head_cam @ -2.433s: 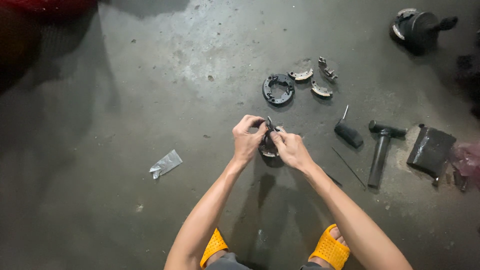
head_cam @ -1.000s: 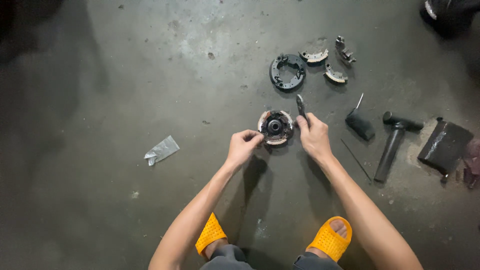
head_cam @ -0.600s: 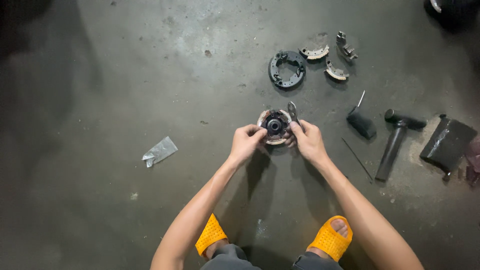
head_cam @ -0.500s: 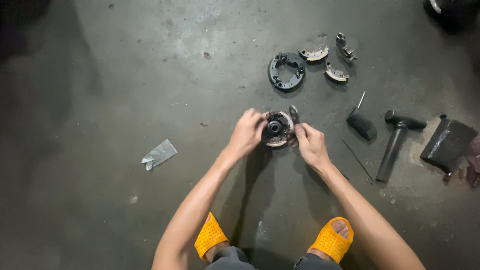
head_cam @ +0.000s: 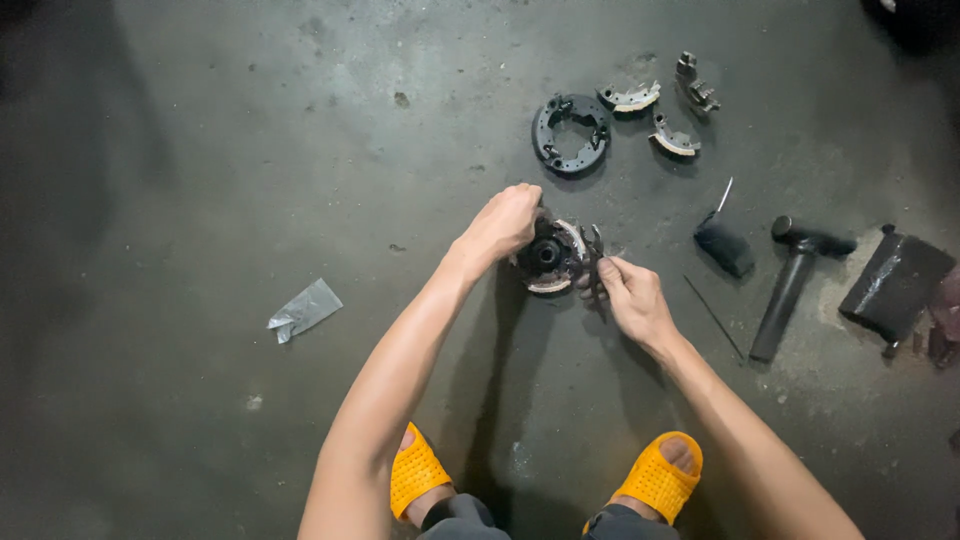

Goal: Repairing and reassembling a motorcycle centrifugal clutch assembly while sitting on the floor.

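On the concrete floor, our left hand clamps the round clutch assembly; right hand pinches a small tool at its rim. Three shoes and the carrier plate already lie apart; this unit looks still partly assembled.

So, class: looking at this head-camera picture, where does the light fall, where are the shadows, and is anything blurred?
Head view: light falls brightest on the concrete floor at top centre, fading to dark at the left edge and corners; both arms cast dark shadows toward the sandals; the left hand and right hand on the round metal part look sharp; no glare; the hammer is clear.
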